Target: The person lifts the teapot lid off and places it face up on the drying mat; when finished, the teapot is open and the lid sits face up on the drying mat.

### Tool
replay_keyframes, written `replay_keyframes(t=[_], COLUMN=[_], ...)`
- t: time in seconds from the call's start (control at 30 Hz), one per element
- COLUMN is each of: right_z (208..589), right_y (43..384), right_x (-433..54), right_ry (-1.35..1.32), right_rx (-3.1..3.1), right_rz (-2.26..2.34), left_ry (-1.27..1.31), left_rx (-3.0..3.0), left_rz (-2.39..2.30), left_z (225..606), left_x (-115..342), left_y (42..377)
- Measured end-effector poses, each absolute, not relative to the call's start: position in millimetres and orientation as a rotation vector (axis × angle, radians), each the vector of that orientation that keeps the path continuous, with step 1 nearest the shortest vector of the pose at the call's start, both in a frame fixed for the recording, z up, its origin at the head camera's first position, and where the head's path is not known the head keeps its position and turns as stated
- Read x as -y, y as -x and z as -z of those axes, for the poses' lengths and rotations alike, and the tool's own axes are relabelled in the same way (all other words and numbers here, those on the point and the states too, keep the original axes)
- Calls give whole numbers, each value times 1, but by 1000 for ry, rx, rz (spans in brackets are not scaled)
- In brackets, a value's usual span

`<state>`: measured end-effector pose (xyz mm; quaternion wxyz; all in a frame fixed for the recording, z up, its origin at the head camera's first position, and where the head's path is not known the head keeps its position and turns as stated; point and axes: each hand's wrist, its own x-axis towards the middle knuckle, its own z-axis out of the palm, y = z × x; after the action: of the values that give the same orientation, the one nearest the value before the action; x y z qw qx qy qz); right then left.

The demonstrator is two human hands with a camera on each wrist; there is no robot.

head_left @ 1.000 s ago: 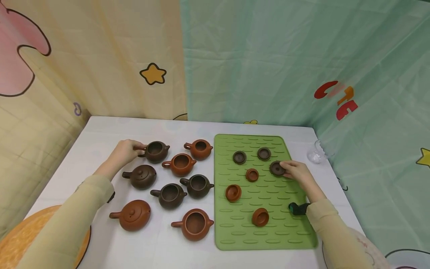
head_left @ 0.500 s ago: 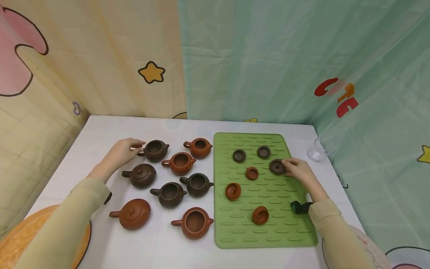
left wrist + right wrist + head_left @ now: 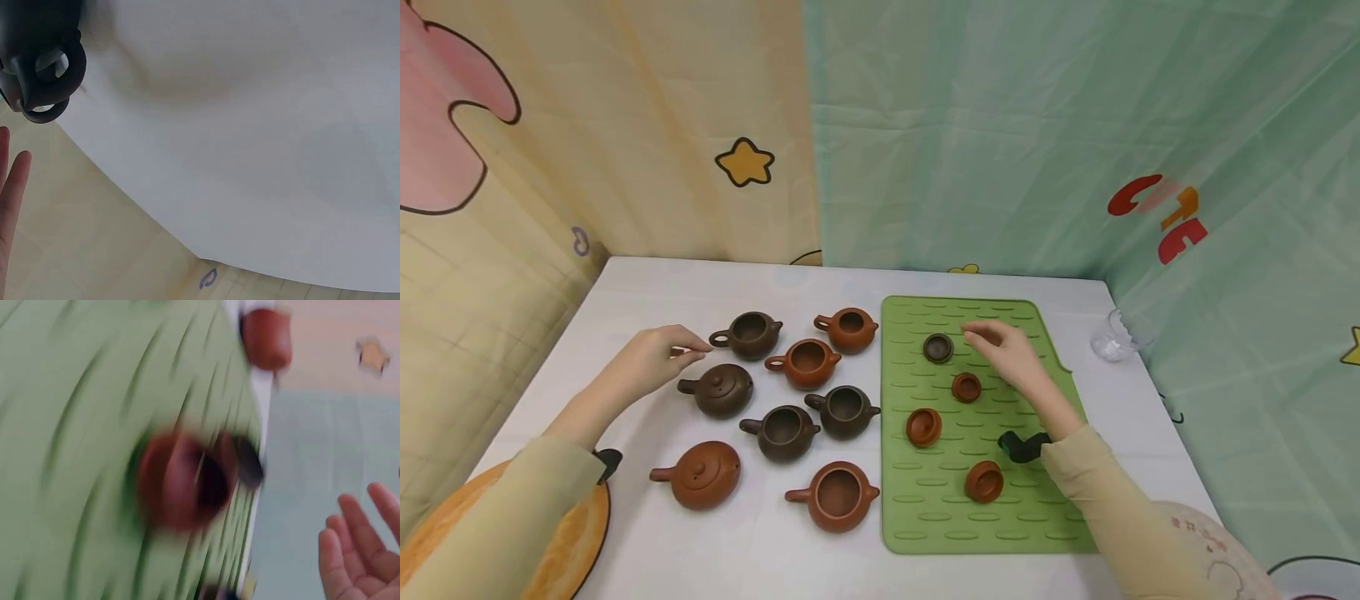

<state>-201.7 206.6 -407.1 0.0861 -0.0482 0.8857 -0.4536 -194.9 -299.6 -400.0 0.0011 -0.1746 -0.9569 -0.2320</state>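
Note:
My left hand point(image 3: 647, 362) hovers just left of a dark brown lidless teapot point(image 3: 752, 336), its fingertips apart from the teapot's handle. In the left wrist view two straight fingers point(image 3: 14, 194) show below the dark handles point(image 3: 59, 81). Over the upper part of the green mat point(image 3: 925, 529), my right hand point(image 3: 1009, 354) holds nothing; its fingers are loosely bent. A small dark lid point(image 3: 937, 348) lies left of its fingertips. Below that sits a reddish lid point(image 3: 966, 387). The other dark lids are hidden in the head view. The right wrist view is blurred.
Several lidless teapots, including a reddish one point(image 3: 837, 497), stand between the hands. Two lidded teapots, one dark point(image 3: 721, 391) and one reddish point(image 3: 702, 475), are at the left. More reddish lids point(image 3: 923, 427) lie on the mat. A clear glass object point(image 3: 1109, 337) stands right.
My right hand has let go of a dark lid and moved left across the mat. My left hand has released the dark teapot's handle and drawn back slightly left.

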Motion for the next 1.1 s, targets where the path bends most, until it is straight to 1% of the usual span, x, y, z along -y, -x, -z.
replay_keyframes(t=[0.13, 0.33, 0.5, 0.77, 1.1], right_z=[407, 404, 397, 401, 400], right_y=[210, 222, 224, 223, 218], right_x=[-157, -75, -13, 62, 112], right_ry=[331, 646, 800, 828, 952], right_rx=[-2525, -2390, -2377, -2378, -2525], right_rz=[1415, 1390, 1271, 1082, 614], left_ry=[550, 528, 524, 481, 498], left_rx=[3023, 3082, 3118, 3152, 3170], left_rz=[759, 762, 800, 855, 818], left_z=[402, 406, 409, 422, 422], left_x=[303, 311, 311, 310, 309], left_y=[186, 182, 182, 181, 179])
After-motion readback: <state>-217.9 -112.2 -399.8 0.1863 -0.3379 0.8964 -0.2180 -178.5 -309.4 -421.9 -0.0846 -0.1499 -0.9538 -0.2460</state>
